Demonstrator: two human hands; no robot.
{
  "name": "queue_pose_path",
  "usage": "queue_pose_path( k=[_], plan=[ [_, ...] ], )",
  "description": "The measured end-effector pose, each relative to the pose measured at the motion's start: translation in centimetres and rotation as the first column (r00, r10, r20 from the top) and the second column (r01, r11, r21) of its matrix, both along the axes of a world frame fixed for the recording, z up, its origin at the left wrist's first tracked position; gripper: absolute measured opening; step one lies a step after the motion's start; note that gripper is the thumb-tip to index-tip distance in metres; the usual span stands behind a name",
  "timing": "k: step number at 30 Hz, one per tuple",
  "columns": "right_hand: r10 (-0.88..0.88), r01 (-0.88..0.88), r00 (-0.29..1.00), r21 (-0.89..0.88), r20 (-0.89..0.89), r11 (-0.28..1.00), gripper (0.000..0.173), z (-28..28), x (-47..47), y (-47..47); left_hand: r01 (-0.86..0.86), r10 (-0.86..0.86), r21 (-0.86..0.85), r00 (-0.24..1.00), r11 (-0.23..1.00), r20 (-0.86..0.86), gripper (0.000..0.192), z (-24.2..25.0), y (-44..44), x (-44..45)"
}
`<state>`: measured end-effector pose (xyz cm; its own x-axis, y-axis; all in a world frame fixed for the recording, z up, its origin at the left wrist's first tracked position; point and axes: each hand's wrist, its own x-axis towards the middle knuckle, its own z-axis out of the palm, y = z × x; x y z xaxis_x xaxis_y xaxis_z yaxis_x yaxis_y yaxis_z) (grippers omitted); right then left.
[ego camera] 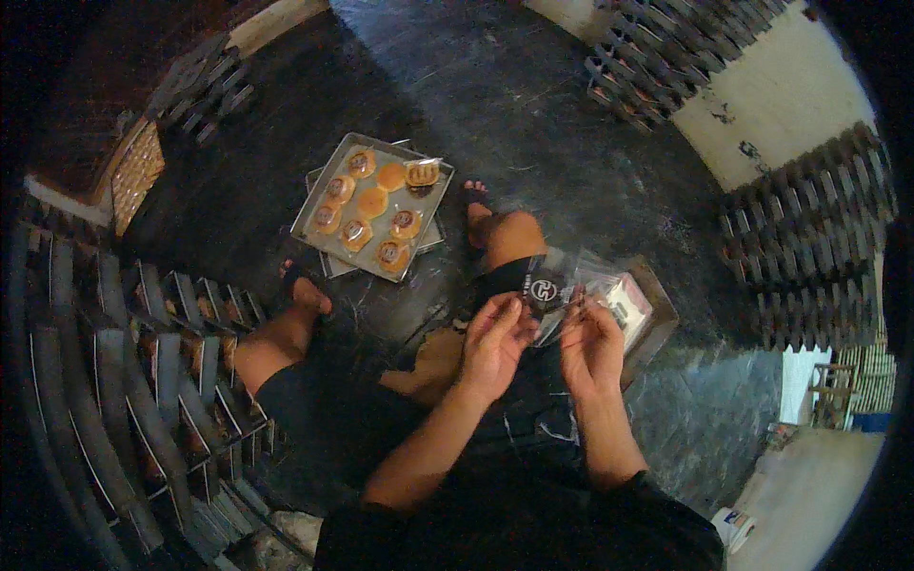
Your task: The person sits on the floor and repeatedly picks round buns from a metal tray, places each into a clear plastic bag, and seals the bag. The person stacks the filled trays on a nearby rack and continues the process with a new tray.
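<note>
Over my right thigh I hold a small clear plastic bag with a white printed logo. My left hand grips its near left edge between thumb and fingers. The fingers of my right hand pinch the bag's right side. The bag looks flat, and I see no bread in it. Just beyond my right hand, an open cardboard box holds a stack of clear bags. On the floor between my feet, a metal baking tray carries several round golden buns, some in printed clear wrappers.
Another metal tray lies askew beneath the first. Stacks of dark trays rise close on my left, with more tray stacks along the right wall. A woven panel stands at the far left. The floor is dark and scuffed.
</note>
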<state>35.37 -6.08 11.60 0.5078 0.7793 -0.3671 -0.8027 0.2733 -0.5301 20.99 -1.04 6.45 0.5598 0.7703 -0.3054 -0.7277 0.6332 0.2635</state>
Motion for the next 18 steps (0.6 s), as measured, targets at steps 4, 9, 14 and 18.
queue_pose_path(
  k=[4,9,14,18],
  plan=[
    [0.227,-0.187,0.913,-0.148,0.338,0.971,0.047,3.1,-1.6,0.6,-0.131,0.272,0.330,0.861,0.935,-0.430,0.033,1.4,2.2,-4.7],
    [0.494,-0.286,0.535,-0.403,0.685,0.869,0.031,2.0,-1.7,3.2,-0.093,0.525,0.616,0.633,0.782,-0.570,0.050,1.2,3.6,-9.5],
    [0.614,-0.397,0.354,-0.482,0.705,0.782,0.016,-0.3,-4.8,5.8,0.030,0.055,0.147,0.837,0.989,-0.545,0.024,0.3,5.5,-13.7],
    [0.667,-0.456,0.079,-0.569,0.741,0.685,0.019,0.5,-7.4,9.6,-0.017,0.346,0.383,0.466,0.924,-0.814,0.017,-1.7,6.2,-17.0]
  ],
)
